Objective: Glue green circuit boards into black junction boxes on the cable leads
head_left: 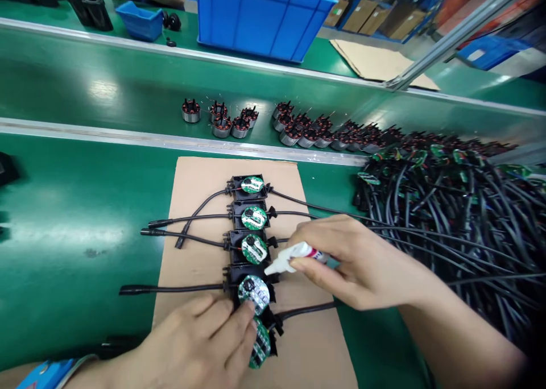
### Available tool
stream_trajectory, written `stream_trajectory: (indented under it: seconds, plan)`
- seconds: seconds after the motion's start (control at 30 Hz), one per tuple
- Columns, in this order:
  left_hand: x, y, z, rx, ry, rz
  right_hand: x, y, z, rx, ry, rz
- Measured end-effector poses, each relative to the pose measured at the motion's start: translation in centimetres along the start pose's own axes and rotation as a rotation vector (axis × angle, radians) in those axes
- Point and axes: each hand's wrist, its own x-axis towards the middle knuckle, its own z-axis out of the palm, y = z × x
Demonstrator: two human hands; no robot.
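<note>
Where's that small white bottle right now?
In the head view, the white bottle is just right of centre, held in the right hand, its tip beside the round circuit boards.

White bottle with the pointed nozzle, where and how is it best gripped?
The white bottle is probably best pinched by its body behind the tapered nozzle, coming from the right, as the right hand does. The nozzle points left toward the circuit boards, so this should leave the tip free.
</note>
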Motion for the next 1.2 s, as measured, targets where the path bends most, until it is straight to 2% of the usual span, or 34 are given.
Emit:
stream_trajectory:
  seconds: [0.13,0.3,0.43,0.57,0.93,1.2]
  plan:
    - [-0.6,1.4,-0.1,0.013,-0.055,-0.011,0.2,-1.4,2.1,0.065,-0.057,-0.046]
    - [-0.8,1.7,-0.1,-0.023,-0.113,-0.033,1.5,-2.1,3.7,0.025,-0.087,-0.104]
    - [-0.8,1.6,-0.6,-0.021,-0.152,-0.034,1.8,-2.2,3.5,-0.020,-0.103,-0.135]
    - [-0.6,1.5,-1.2,-0.016,-0.193,-0.038,1.1,-2.4,3.0,-0.039,-0.143,-0.103]
    - [-1.3,1.6,-0.2,-0.051,-0.113,-0.042,-0.9,-2.6,2.3,-0.006,-0.192,-0.024]
    - [-1.2,1.6,-0.1,-0.053,-0.112,-0.042,-0.1,-1.8,2.4,0.004,-0.150,-0.066]
